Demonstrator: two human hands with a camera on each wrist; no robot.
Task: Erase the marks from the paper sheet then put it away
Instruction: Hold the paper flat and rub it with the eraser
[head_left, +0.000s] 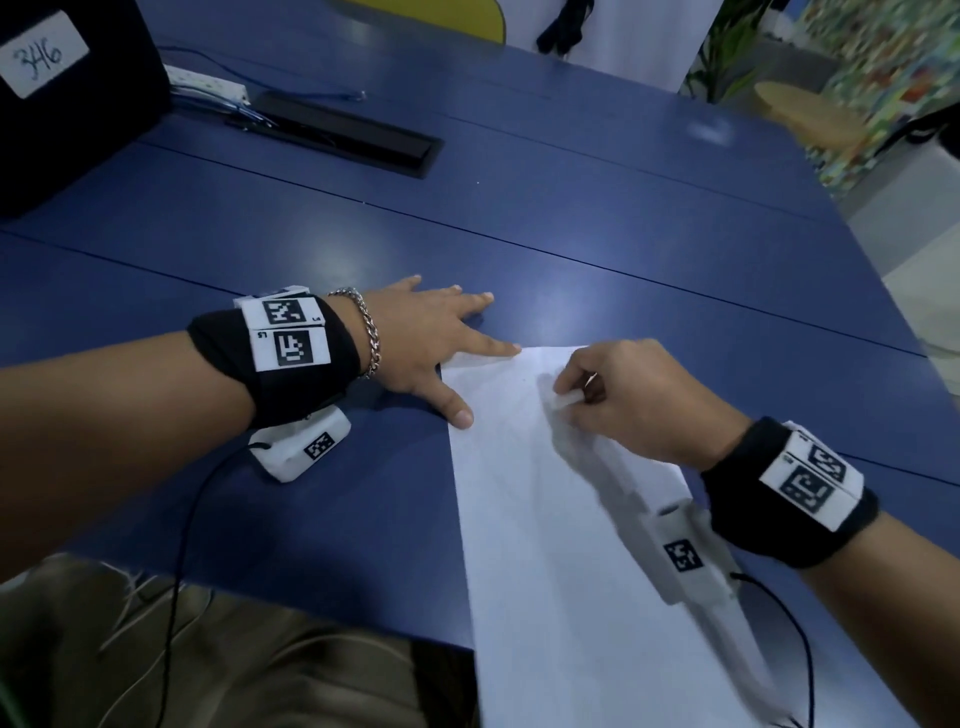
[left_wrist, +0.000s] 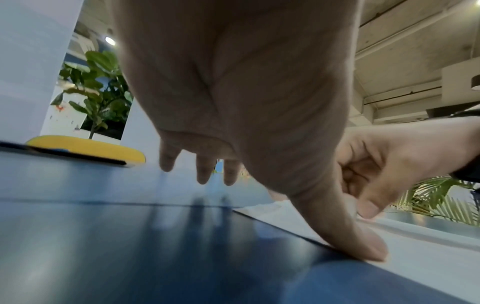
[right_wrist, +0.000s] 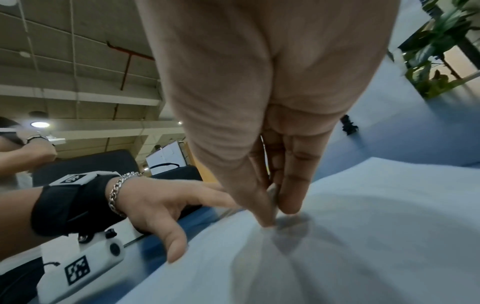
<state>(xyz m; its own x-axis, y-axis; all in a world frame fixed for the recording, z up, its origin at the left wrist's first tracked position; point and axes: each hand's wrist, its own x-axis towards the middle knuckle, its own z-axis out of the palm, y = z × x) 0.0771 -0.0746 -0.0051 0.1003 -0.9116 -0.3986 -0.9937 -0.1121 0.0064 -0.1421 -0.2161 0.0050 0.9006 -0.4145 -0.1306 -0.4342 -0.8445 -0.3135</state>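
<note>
Left hand (head_left: 436, 338) flat, fingers spread; right hand (head_left: 631, 395) curled, fingertips (right_wrist: 267, 223) pinched together

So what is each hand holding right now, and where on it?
The right hand pinches a small white eraser by its upper end. The left hand holds nothing, pressing the paper's left edge flat.

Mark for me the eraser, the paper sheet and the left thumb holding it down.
eraser (head_left: 570, 399), head view: the small white end showing between the right hand's fingertips.
paper sheet (head_left: 550, 545), head view: bare middle of the sheet.
left thumb (left_wrist: 363, 244), left wrist view: the tip pressing the sheet's edge.
</note>
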